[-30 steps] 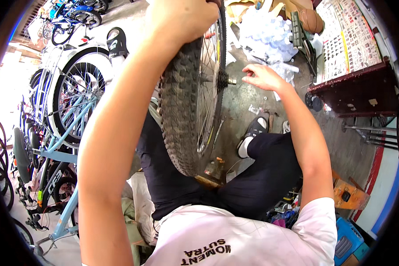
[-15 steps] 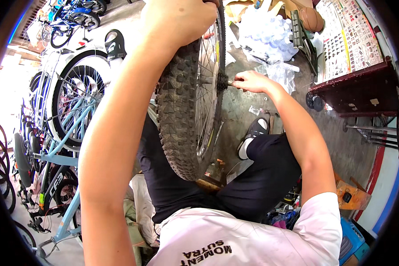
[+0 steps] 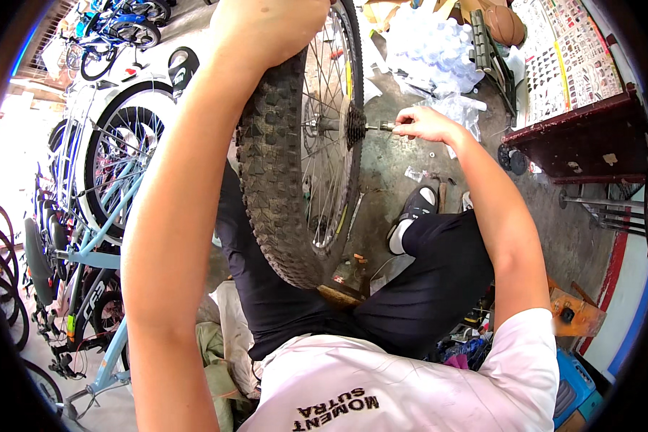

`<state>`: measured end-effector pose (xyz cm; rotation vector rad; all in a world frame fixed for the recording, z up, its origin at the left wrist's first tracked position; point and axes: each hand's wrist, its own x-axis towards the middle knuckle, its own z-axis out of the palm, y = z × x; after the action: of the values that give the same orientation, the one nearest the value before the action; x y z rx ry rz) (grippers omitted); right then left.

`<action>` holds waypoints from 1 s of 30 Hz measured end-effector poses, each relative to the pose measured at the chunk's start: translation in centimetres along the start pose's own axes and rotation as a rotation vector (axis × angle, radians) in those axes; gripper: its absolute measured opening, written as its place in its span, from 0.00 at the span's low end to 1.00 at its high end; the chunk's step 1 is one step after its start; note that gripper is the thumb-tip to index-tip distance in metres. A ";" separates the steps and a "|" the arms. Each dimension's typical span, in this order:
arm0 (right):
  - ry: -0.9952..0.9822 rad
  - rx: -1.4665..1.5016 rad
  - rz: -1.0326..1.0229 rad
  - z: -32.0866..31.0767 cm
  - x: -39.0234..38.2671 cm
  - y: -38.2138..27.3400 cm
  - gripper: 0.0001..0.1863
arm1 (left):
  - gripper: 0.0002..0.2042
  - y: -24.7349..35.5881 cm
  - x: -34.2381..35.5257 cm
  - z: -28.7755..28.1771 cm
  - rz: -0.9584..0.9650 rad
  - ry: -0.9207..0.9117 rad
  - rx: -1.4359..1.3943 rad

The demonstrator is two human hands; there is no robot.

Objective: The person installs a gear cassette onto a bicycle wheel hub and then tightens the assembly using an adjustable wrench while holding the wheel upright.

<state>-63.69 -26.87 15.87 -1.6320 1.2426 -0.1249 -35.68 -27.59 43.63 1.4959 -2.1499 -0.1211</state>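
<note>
At the lower edge of the view, a white shirt [image 3: 410,381] and dark trousers [image 3: 425,270] frame the work, knees apart. Between the thighs stands the bicycle wheel [image 3: 270,155], knobby tyre upright and leaning slightly; its lower edge dips toward a wooden piece [image 3: 340,297], contact not determinable. Left hand [image 3: 273,25] is closed over the tyre's top edge, fingers mostly cut off by the upper border; its forearm runs alongside the wheel's left face and limits room there. On the right face, the sprocket cluster [image 3: 356,127] and axle end project outward. Right hand [image 3: 426,126] pinches a short metal piece [image 3: 386,126] between thumb and fingers, in line with the axle; cannot tell whether piece and axle touch. Below this hand, a stretch of concrete floor [image 3: 385,169] gives it sideways and downward room, bounded by a dark shoe [image 3: 417,207] and a hammer-like tool [image 3: 442,194]. Rightward, the edge of a dark red table [image 3: 576,150] bounds the space past the forearm. Farther up, a heap of clear plastic [image 3: 428,47] and a brown ball [image 3: 504,25] border the floor; a light blue bicycle frame [image 3: 93,258] lines the left, with blue bicycles [image 3: 122,29] farthest.
</note>
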 end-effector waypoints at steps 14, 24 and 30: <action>0.090 -0.120 0.077 -1.0 -1.1 1.5 0.17 | 0.12 2.0 0.2 -0.2 -0.140 -0.052 -0.034; 0.114 -0.169 0.171 -0.7 -2.3 3.1 0.22 | 0.15 3.7 2.6 2.8 -0.146 -0.051 0.112; 0.133 -0.232 0.099 -0.9 -3.0 3.1 0.19 | 0.15 4.1 2.2 3.2 -0.109 0.070 0.059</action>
<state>-67.64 -24.99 15.30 -1.7790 1.4820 -0.0277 -41.19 -28.62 43.06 1.6263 -2.0338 -0.0434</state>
